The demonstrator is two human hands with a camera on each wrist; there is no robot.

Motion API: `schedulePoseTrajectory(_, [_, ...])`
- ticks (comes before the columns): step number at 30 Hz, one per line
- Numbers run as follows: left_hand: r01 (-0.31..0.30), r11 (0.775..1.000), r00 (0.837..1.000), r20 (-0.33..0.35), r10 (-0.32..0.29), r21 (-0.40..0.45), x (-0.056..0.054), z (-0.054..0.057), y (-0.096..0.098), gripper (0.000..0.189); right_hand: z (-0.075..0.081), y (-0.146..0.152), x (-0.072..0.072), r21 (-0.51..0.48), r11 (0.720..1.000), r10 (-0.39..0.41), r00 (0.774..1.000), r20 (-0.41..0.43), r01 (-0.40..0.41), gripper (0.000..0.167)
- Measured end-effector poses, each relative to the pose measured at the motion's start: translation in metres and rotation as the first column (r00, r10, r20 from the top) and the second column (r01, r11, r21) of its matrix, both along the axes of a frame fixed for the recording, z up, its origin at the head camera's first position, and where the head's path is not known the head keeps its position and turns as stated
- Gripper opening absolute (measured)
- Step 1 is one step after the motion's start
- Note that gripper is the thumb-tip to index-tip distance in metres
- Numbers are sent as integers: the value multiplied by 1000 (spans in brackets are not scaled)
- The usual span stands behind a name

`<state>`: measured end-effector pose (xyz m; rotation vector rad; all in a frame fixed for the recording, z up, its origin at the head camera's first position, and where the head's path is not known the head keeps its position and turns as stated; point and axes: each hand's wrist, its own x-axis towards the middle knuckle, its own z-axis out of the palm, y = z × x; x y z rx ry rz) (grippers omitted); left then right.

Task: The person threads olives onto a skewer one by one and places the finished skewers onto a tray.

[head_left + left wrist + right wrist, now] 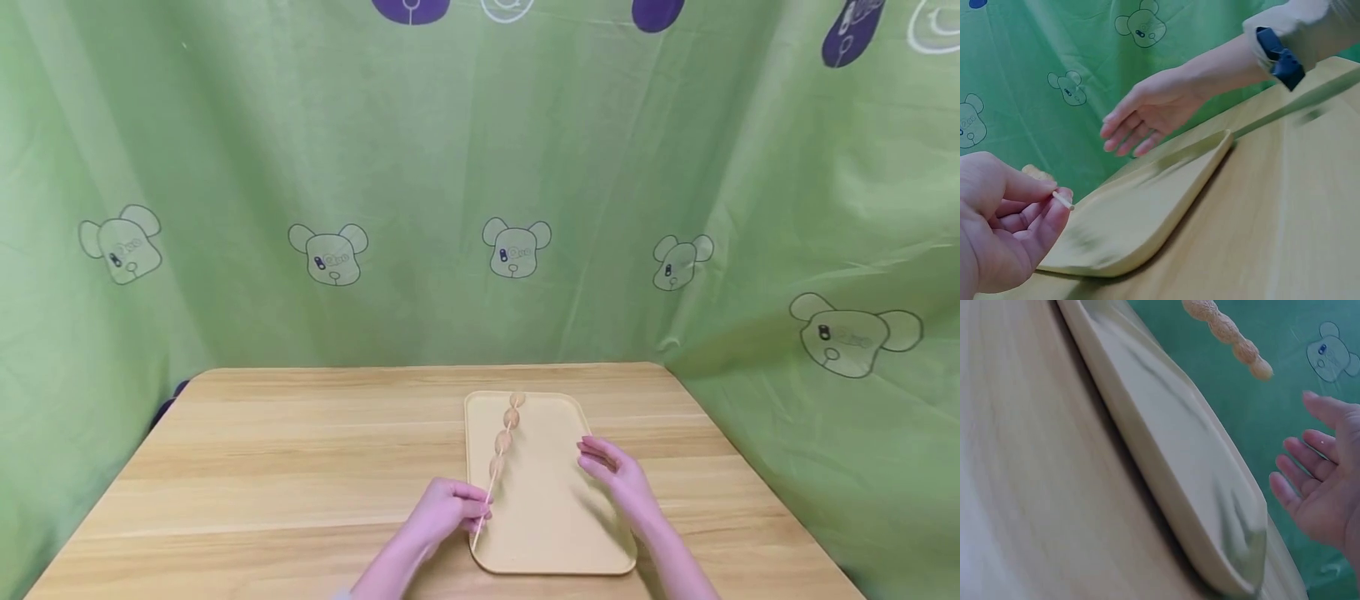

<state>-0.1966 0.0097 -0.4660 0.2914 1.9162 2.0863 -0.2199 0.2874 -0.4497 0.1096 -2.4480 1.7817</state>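
My left hand [444, 510] pinches the bare end of a thin wooden stick [1064, 200] between thumb and fingers. It is a skewer [503, 442] threaded with several tan, rough-surfaced balls. Held over the left part of a beige tray [555, 517], the skewer slants away from me toward the tray's far edge. In the right wrist view its balls [1224, 328] show above the tray. My right hand [624, 485] hovers by the tray's right edge with fingers extended and nothing in them, and its palm [1163, 103] faces left in the left wrist view.
The low-rimmed tray lies on a wooden table [300, 475], right of its middle and close to the front. Green curtains [420, 167] with bear drawings hang behind the table and along both sides.
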Motion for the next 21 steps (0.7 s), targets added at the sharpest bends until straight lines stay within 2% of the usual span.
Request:
schedulePoseTrajectory(5, [-55,998,998,-16,55,-1,-11,2,11,21,-6,18,14,126,991,45,999,-23,-42,57])
schedulePoseTrajectory(9, [-95,995,995,-9,95,-13,-15,3,19,20,-10,29,30,178,982,74,997,-28,-68,60])
schedulePoseTrajectory(17, [-170,984,985,15,171,-49,-22,3,35,17,-18,43,51,188,976,102,993,52,-110,66])
schedulePoseTrajectory(21, [-182,982,982,33,184,-43,-21,0,45,15,-22,44,56,161,974,151,987,52,-158,65])
